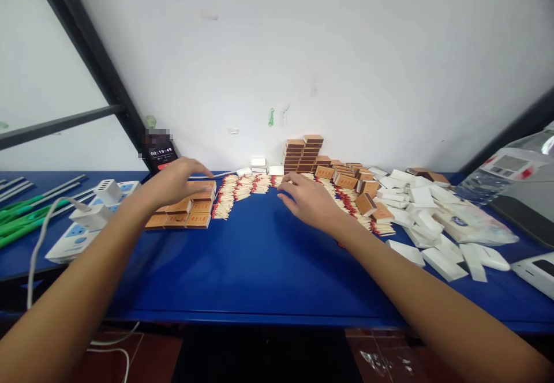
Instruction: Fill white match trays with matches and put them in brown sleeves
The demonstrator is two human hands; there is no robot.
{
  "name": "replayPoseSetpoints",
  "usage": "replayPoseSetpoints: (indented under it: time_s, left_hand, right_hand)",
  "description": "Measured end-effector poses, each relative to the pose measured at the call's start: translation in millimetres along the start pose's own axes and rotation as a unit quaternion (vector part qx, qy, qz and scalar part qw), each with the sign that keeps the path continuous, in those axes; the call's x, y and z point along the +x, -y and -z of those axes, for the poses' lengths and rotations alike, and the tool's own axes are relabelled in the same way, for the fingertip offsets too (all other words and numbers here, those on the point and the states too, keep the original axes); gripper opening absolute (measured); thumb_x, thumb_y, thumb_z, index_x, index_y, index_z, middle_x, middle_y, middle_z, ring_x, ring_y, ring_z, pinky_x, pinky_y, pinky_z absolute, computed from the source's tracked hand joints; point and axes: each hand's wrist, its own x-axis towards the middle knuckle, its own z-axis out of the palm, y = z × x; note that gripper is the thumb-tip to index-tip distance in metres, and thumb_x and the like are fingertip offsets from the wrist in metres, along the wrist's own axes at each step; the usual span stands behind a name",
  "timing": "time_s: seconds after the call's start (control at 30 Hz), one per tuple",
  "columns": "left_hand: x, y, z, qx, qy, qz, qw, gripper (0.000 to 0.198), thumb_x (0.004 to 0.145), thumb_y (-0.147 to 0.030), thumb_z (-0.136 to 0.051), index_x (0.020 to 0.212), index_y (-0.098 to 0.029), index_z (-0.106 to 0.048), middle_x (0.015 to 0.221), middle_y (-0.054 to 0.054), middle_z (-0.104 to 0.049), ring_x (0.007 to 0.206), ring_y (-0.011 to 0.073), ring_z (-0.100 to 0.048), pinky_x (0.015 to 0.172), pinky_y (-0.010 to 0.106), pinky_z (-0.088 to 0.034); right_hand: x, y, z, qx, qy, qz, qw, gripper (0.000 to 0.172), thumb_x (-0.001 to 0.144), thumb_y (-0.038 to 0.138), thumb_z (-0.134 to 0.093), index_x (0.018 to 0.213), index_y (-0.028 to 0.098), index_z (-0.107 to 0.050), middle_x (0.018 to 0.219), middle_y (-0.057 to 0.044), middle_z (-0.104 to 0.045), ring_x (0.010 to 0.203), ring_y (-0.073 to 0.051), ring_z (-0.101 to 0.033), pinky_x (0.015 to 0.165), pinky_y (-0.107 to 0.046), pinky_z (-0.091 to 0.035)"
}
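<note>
My left hand (175,182) hovers over a neat block of brown matchboxes (198,220) at the left of the blue table. Its thumb and fingers are apart, with nothing seen between them. Over the inner edge of the loose matches my right hand (309,199) hangs with its fingers bent and a gap to the thumb, and no object shows in it. Red-tipped matches (242,187) lie in an arc across the table, partly hidden behind the right hand. More matchboxes (346,180) are heaped right of that hand, some tilted on the matches.
Two tall stacks of matchboxes (303,155) stand against the wall. White box trays (419,213) are scattered at the right, near a plastic bottle (497,172). At the left are a power strip (71,241), green-handled rods (26,218) and a phone timer (161,151).
</note>
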Motion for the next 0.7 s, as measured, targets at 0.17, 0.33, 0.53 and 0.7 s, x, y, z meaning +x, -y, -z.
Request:
replayPoseSetpoints:
  time_s: [0.17, 0.33, 0.53, 0.7]
  left_hand:
    - [80, -24, -21.3, -0.023, -0.005, 0.01, 1.0, 0.038, 0.091, -0.049, -0.063, 0.104, -0.019, -0.082, 0.106, 0.01, -0.079, 0.099, 0.0245, -0.069, 0.088, 0.033, -0.05]
    - [124, -21, -43.6, 0.004, 0.052, 0.04, 0.998, 0.03, 0.076, -0.035, -0.07, 0.096, -0.018, -0.084, 0.094, 0.007, -0.08, 0.08, 0.0195, -0.069, 0.071, 0.027, -0.046]
    - [135, -7, -57.8, -0.001, 0.102, 0.048, 0.994, 0.026, 0.068, -0.033, -0.07, 0.084, -0.021, -0.085, 0.085, 0.006, -0.08, 0.078, 0.0202, -0.07, 0.065, 0.026, -0.044]
    - [137, -3, -64.7, -0.003, 0.107, 0.049, 0.993, 0.027, 0.065, -0.041, -0.071, 0.08, -0.022, -0.084, 0.084, 0.007, -0.08, 0.079, 0.0206, -0.07, 0.064, 0.026, -0.044]
  right_hand:
    - [2, -3, -4, -0.027, 0.018, -0.005, 0.999, 0.028, 0.109, 0.025, -0.048, 0.118, 0.015, -0.073, 0.122, -0.016, -0.069, 0.112, -0.027, -0.065, 0.088, -0.036, -0.05]
    - [4, -5, -4, -0.043, 0.03, 0.001, 0.999, 0.029, 0.11, 0.024, -0.046, 0.114, 0.014, -0.073, 0.12, -0.016, -0.07, 0.113, -0.027, -0.065, 0.088, -0.036, -0.05]
    - [4, -7, 0, -0.051, 0.037, -0.006, 0.998, 0.03, 0.11, 0.025, -0.044, 0.116, 0.014, -0.072, 0.121, -0.016, -0.069, 0.116, -0.028, -0.065, 0.09, -0.038, -0.051]
    - [4, -8, -1, -0.05, 0.038, -0.007, 0.998, 0.03, 0.11, 0.024, -0.044, 0.116, 0.014, -0.072, 0.122, -0.017, -0.069, 0.118, -0.029, -0.064, 0.091, -0.038, -0.052]
